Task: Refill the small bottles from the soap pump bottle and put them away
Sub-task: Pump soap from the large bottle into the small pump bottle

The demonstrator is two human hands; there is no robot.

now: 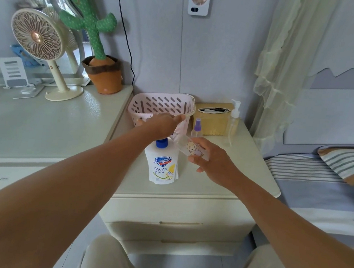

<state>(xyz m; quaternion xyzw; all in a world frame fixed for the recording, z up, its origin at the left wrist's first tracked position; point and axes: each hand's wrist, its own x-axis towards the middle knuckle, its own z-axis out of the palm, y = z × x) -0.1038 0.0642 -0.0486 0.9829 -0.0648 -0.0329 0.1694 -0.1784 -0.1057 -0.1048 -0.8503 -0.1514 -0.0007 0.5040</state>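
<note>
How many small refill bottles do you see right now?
3. A clear cartoon-printed bottle tilted in the right hand; a purple-capped spray bottle by the pink slotted basket; a clear pump bottle beside the tissue box. The basket may hide more.

The soap pump bottle (162,165) stands near the front of the nightstand (245,162), and the basket (159,105) is behind it at the far edge. To the right of the basket are the spray bottle (197,129), the tissue box (212,120) and the clear pump bottle (233,124). The fan (39,38) and the toy cactus (95,27) stand on the desk (41,124) at the left.
</note>
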